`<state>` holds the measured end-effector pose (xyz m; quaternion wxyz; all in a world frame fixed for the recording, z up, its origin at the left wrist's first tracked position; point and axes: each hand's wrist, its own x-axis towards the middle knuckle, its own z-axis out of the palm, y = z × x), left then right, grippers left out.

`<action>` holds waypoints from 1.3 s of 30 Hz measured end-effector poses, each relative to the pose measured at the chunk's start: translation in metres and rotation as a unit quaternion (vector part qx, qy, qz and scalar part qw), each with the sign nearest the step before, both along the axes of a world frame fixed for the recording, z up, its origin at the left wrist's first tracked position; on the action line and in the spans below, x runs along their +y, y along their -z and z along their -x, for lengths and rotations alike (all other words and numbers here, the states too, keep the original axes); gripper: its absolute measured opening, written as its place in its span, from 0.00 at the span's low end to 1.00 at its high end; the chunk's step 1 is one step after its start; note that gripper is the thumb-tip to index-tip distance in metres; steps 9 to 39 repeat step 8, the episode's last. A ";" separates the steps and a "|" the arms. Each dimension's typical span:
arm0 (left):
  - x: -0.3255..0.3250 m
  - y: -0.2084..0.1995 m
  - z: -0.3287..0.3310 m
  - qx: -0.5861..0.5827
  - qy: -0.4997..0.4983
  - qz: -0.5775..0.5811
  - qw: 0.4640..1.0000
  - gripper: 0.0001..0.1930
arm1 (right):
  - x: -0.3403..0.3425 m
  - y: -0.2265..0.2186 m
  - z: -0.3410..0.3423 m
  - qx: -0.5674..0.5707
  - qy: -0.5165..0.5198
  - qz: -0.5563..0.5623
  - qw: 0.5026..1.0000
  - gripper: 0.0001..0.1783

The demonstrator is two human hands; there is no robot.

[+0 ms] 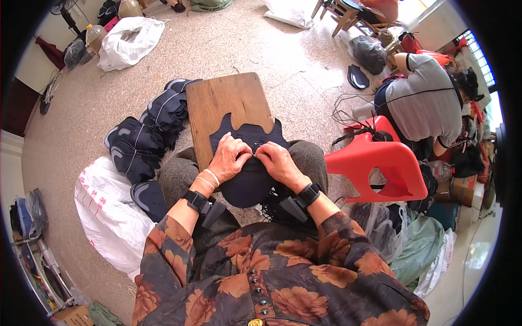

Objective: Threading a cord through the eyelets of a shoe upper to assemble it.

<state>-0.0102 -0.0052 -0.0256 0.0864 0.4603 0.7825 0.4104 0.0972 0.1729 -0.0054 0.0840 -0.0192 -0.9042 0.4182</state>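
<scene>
A dark navy cloth piece with curved, pointed ends, apparently a shoe upper (247, 187), lies over the near part of a wooden board (228, 100) on my lap. My left hand (229, 157) is closed, pinching the upper near its middle. Right beside it, my right hand (280, 162) is also closed, with thumb and forefinger pressed together over the cloth. The fingertips of both hands almost meet. A tiny bright spot shows between them, too small to name. Dark strands (269, 204) hang by the upper's near right edge.
Bundles of dark shoe uppers (138, 144) lie on the floor at left, beside a white sack (106, 212). A red plastic stool (380, 165) stands close on my right. Beyond it a person in a grey shirt (421, 98) bends over. Plastic bags (416, 244) lie at lower right.
</scene>
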 end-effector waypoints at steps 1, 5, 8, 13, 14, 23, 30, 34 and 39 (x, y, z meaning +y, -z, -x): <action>0.000 0.000 0.000 0.001 0.002 0.000 1.000 0.03 | 0.001 0.000 0.000 -0.002 -0.001 0.005 1.000 0.05; 0.002 0.001 0.002 0.009 0.007 0.001 1.000 0.03 | 0.004 -0.003 0.001 -0.012 -0.010 0.018 1.000 0.05; 0.001 -0.002 0.004 0.012 0.001 0.000 1.000 0.03 | 0.001 -0.005 0.002 -0.041 -0.003 0.010 0.999 0.07; 0.001 -0.002 0.004 0.012 0.001 0.000 1.000 0.03 | 0.001 -0.005 0.002 -0.041 -0.003 0.010 0.999 0.07; 0.001 -0.002 0.004 0.012 0.001 0.000 1.000 0.03 | 0.001 -0.005 0.002 -0.041 -0.003 0.010 0.999 0.07; 0.001 -0.002 0.004 0.012 0.001 0.000 1.000 0.03 | 0.001 -0.005 0.002 -0.041 -0.003 0.010 0.999 0.07; 0.001 -0.002 0.004 0.012 0.001 0.000 1.000 0.03 | 0.001 -0.005 0.002 -0.041 -0.003 0.010 0.999 0.07; 0.001 -0.002 0.004 0.012 0.001 0.000 1.000 0.03 | 0.001 -0.005 0.002 -0.041 -0.003 0.010 0.999 0.07; 0.001 -0.002 0.004 0.012 0.001 0.000 1.000 0.03 | 0.001 -0.005 0.002 -0.041 -0.003 0.010 0.999 0.07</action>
